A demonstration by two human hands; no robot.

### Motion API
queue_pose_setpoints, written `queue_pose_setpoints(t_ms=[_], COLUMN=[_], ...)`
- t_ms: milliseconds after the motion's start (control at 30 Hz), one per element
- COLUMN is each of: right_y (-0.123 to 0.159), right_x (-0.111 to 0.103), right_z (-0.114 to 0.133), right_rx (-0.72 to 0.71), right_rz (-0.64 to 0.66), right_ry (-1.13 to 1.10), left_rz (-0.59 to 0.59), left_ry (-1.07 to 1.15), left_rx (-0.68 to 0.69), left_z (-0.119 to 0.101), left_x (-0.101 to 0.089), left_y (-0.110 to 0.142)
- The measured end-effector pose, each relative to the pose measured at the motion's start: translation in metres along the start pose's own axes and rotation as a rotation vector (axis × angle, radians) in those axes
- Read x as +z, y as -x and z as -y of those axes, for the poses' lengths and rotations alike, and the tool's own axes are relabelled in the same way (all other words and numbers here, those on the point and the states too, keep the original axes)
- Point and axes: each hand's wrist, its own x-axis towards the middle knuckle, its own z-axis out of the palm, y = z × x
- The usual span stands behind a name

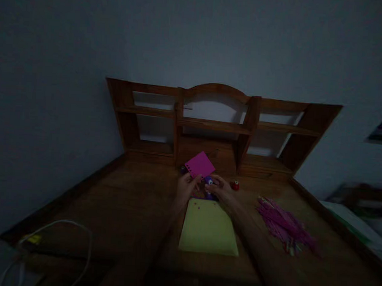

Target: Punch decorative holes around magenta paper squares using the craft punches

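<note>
My left hand (186, 187) pinches the lower edge of a magenta paper card (199, 164), which has small holes along one side and is held up above the desk. Beside it, my right hand (222, 189) is closed around a small purple punch (208, 181), close to the card's bottom corner. Both hands hover just beyond the far edge of a yellow-green pad (209, 227) lying flat on the wooden desk (121, 207). A few tiny punched dots lie on the pad's far end.
A small red punch (235, 185) stands right of my right hand. A pile of pink paper strips (282, 225) lies at the right. A wooden shelf unit (217, 123) rises at the desk's back. A white cable (63, 238) loops at the left front.
</note>
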Motion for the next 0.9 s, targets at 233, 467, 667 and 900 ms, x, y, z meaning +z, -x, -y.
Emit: queue_pose_setpoints(t_ms=[233,467,667,900], right_y=[-0.0018,-0.0029,-0.0024,-0.0048], right_x=[-0.0027,-0.0041,-0.0050,-0.0060], right_z=[-0.0026,-0.0042,-0.0040,-0.0012], right_rx=[-0.001,0.004,0.005,0.021], right_rz=[0.019,0.024,0.041,0.011], right_ry=[0.012,-0.012,-0.034,-0.017], left_rz=[-0.014,0.028,0.016,0.026], left_ry=[-0.003,-0.011,-0.031,-0.026], left_rx=[0.015,0.009,-0.001,-0.004], left_z=[-0.0057,-0.0049,-0.0028,-0.0015], left_x=[0.0017,0.0015,0.0008,-0.0003], left_y=[0.0021,0.0020,0.0011,0.0003])
